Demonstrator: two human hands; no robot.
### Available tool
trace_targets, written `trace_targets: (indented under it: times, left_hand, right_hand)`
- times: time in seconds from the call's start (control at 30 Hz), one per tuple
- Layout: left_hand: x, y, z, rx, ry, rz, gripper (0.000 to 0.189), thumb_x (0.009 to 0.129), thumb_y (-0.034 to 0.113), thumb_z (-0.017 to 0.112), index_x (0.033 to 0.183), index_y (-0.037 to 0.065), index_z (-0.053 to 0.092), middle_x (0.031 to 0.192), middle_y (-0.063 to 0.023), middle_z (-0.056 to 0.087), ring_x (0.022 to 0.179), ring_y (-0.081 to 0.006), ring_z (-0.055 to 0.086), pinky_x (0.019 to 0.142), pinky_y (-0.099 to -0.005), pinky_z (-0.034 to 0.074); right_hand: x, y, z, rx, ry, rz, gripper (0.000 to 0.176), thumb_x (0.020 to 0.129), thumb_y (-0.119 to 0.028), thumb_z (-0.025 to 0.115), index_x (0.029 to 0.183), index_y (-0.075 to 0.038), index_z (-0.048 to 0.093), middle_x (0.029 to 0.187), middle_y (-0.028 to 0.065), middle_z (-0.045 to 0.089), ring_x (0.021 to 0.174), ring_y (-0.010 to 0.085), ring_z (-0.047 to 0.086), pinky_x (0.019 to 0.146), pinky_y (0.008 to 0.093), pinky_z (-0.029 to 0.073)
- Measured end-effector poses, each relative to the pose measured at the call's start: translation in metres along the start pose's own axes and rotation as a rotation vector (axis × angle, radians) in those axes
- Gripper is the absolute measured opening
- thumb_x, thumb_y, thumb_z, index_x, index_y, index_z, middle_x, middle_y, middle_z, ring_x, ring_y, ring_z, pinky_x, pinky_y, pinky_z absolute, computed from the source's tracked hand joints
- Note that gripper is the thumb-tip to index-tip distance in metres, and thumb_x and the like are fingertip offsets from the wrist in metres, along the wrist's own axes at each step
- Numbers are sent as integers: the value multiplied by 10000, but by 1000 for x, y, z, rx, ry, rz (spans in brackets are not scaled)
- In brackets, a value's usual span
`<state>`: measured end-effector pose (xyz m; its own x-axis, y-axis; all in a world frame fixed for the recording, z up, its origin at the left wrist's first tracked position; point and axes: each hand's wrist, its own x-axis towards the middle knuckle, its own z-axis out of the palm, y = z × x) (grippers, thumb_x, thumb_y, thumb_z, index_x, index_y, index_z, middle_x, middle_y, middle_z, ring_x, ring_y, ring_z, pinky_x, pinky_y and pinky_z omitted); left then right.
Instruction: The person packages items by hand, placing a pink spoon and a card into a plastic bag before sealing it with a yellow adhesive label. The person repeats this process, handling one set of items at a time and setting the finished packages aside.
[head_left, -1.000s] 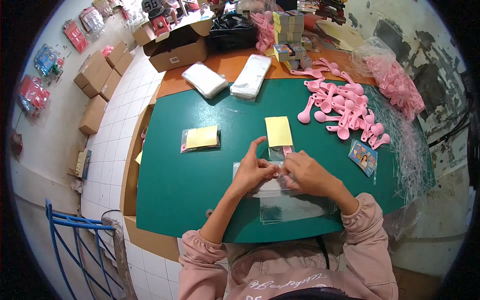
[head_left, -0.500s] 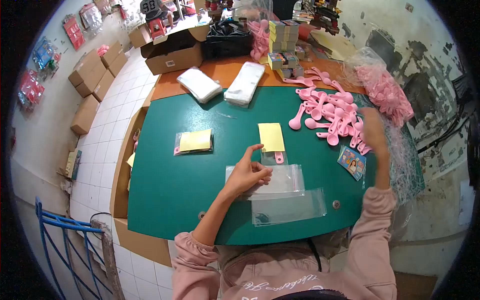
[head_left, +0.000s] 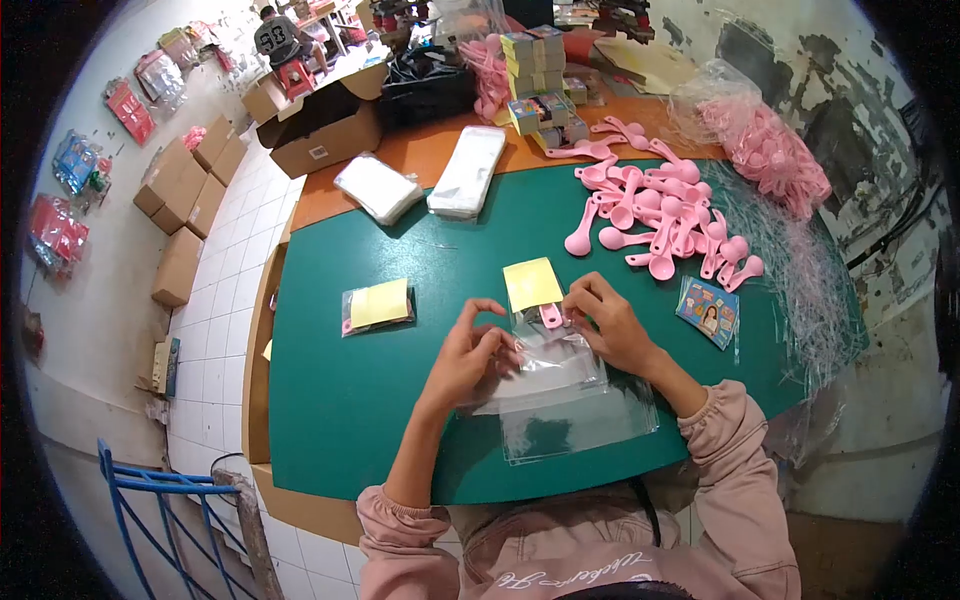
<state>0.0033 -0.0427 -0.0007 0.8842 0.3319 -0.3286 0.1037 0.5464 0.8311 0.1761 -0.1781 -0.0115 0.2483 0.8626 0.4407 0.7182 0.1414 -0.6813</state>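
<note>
My left hand (head_left: 470, 358) is at the near middle of the table, its fingers curled at the left edge of a clear plastic bag (head_left: 556, 355). On the opposite edge, my right hand (head_left: 612, 325) pinches the film near the bag's top. Just beyond them, a yellow card (head_left: 532, 284) lies over a pink measuring spoon (head_left: 551, 316), whose handle end sticks out toward me. More clear bags (head_left: 580, 428) lie flat below my hands. To the left is a packed bag (head_left: 378, 306) with a yellow card and a pink handle end showing.
A heap of pink spoons (head_left: 665, 215) and some printed cards (head_left: 708, 312) lie on the right. Two stacks of clear bags (head_left: 468, 172) lie at the back, near bundled cards (head_left: 540, 75). A bag of pink spoons (head_left: 765, 160) sits far right, and an open carton (head_left: 325, 135) stands beyond.
My right hand has come from beside the spoon heap to the clear bag in the middle. My left hand has curled at the bag's edge. The head view has shifted slightly.
</note>
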Motion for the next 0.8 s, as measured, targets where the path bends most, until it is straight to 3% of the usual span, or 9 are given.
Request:
trace_targets:
  times: [0.07, 0.1, 0.17, 0.23, 0.33, 0.5, 0.57, 0.77, 0.8]
  left_hand:
    - [4, -8, 4, 885, 233, 372, 284, 814, -11, 515, 1075, 51, 421, 770, -82, 568, 720, -179, 608, 625, -279, 495]
    - [8, -14, 5, 932, 185, 578, 257, 772, -69, 507, 1009, 17, 460, 807, -105, 562, 750, -208, 627, 624, -301, 503]
    - [9, -16, 1, 949, 142, 560, 208, 769, -69, 519, 958, 8, 483, 828, -104, 561, 748, -204, 629, 604, -294, 505]
    - [8, -12, 4, 941, 166, 471, 93, 763, -59, 550, 840, -15, 524, 847, -96, 558, 745, -184, 630, 561, -267, 508]
    - [8, -11, 7, 881, 207, 377, 127, 750, -11, 610, 848, -18, 530, 865, -76, 567, 773, -134, 594, 671, -251, 506]
    - [9, -14, 10, 883, 258, 401, 123, 761, 13, 617, 848, -15, 534, 851, -53, 562, 782, -105, 571, 650, -242, 508]
    - [8, -13, 9, 895, 248, 396, 123, 764, 19, 619, 847, -14, 535, 850, -49, 562, 787, -100, 566, 653, -243, 508]
    - [10, -18, 8, 708, 242, 286, 121, 766, 13, 613, 852, -8, 530, 837, -31, 557, 780, -100, 565, 681, -241, 509]
    - [12, -20, 6, 716, 239, 331, 130, 761, 28, 623, 852, -4, 535, 831, -47, 547, 753, -116, 578, 603, -232, 497]
  right_hand:
    - [-1, 1, -1, 81, -43, 49, 182, 715, 40, 580, 876, -12, 512, 903, 121, 456, 801, 274, 526, 662, 347, 461]
    - [-2, 1, -1, 90, -48, 58, 182, 715, 40, 580, 876, -12, 512, 903, 121, 456, 801, 274, 526, 662, 347, 461]
    - [-3, 1, 1, 43, -70, -87, 186, 719, 40, 580, 882, -20, 515, 935, 125, 441, 796, 259, 526, 661, 340, 456]
    - [-3, 5, 1, 39, -84, -57, 186, 720, 28, 587, 884, -23, 517, 943, 125, 435, 794, 252, 523, 653, 329, 454]
    - [-5, -3, -1, 53, -109, 54, 193, 721, -2, 608, 892, -28, 522, 948, 116, 428, 779, 225, 518, 636, 299, 451]
    - [-2, -2, -1, 199, -179, 309, 190, 728, -56, 635, 891, -26, 540, 929, 91, 434, 723, 159, 514, 614, 254, 445]
    - [-5, 6, 2, 389, -106, 376, 146, 747, -72, 621, 868, -20, 558, 910, 79, 447, 708, 125, 517, 618, 245, 452]
    - [-4, 5, 1, 457, -163, 338, 99, 757, -24, 594, 851, -16, 561, 984, 85, 454, 792, 114, 539, 665, 233, 471]
    - [-4, 5, 1, 459, -166, 340, 99, 757, -24, 594, 851, -16, 561, 984, 85, 454, 792, 114, 539, 665, 233, 471]
